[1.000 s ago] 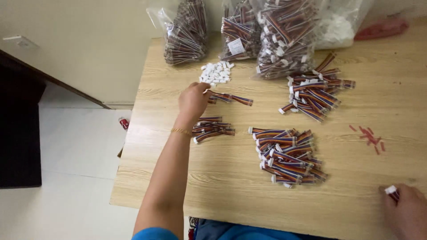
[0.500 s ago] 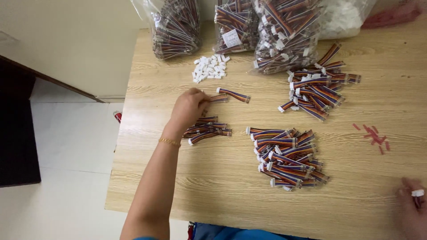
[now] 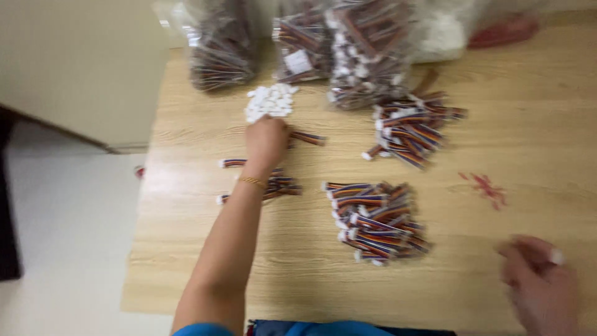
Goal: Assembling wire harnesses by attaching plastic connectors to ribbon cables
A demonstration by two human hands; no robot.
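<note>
The left hand [image 3: 266, 140] reaches out over the wooden table [image 3: 535, 162], knuckles up and fingers curled under, just near of a small heap of white connector housings [image 3: 271, 101]. A short bundle of striped wires [image 3: 308, 137] sticks out from under the hand on its right side and touches it; whether the fingers actually grip that bundle cannot be told, since the back of the hand hides them. A thin gold bracelet [image 3: 252, 182] circles the wrist.

Just near of the hand, partly under the forearm, lies a small group of wire bundles [image 3: 273, 185], with one single bundle [image 3: 234, 163] to the left of it.

The right hand [image 3: 540, 281] is at the near right edge of the table, heavily blurred; it seems loosely curled with a small white piece [image 3: 556, 256] at its fingertips, but the grip is not clear.

Between the two hands lies a larger pile of wire bundles [image 3: 377, 220]. A second pile [image 3: 411, 129] lies farther off, to the right. Along the far edge stand clear plastic bags [image 3: 224, 46] filled with more bundles. Small red scraps [image 3: 486, 188] lie on the right.
</note>
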